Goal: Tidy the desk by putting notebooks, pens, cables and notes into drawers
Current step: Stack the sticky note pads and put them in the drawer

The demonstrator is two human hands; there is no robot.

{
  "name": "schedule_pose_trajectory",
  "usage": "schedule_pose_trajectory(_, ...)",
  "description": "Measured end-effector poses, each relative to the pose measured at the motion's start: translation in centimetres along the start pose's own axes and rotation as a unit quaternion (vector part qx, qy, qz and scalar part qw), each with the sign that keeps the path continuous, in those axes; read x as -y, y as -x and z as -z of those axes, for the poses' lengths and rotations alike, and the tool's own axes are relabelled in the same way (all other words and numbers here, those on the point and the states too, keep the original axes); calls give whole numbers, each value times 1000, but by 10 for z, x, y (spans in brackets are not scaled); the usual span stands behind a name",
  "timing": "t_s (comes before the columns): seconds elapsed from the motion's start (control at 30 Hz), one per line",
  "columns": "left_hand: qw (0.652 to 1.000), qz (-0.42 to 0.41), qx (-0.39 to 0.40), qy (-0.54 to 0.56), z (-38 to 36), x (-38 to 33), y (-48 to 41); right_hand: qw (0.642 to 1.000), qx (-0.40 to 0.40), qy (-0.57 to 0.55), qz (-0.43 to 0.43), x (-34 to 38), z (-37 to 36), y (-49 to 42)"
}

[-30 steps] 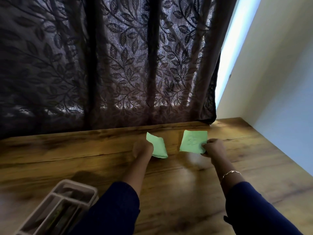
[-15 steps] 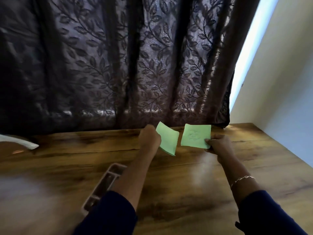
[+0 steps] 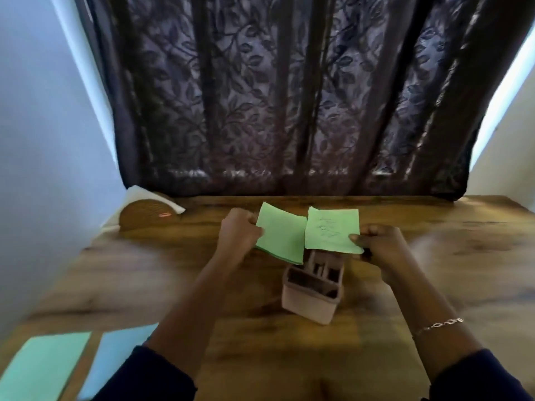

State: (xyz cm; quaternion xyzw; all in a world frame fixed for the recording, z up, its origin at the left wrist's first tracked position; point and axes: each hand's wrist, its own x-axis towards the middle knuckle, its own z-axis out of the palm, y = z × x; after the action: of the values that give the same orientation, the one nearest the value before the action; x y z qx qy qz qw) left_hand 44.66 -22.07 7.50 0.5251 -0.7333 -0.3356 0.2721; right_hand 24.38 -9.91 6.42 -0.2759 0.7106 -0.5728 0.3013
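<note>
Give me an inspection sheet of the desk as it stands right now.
Surface: wooden desk, blurred at the sides.
Job's things: green note pad; green note with writing; pink organiser between the forearms.
Clutter: napkin holder, back left; green sheet and blue sheet, near left.
Hands: left hand grips the pad; right hand pinches the note.
Cables: nothing seen.
Surroundings: leaf-patterned curtain, pale walls.

A dark leaf-patterned curtain hangs behind a rounded wooden napkin holder holding white napkins.

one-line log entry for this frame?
left hand: grips green note pad | right hand: pinches written green note | pink organizer: on desk | stage: notes not yet stowed
</note>
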Motion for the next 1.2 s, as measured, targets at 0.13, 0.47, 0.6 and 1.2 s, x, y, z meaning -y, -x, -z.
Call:
schedule_pose_trajectory(0.13,997,52,15,54,32,49,26,999,42,-3,-15,-5,-42,47)
schedule_pose_trajectory(0.47,991,122,25,50,58,145,81,988,103,73,-85,-67,-99,119)
schedule_pose_trajectory(0.6,991,128,27,-5,56,159,92,980,85,167,-62,-86,-107,120)
schedule_pose_trajectory(1.2,953,33,-46,-297,34,161,133,903,72,423,19,-103,-121,127)
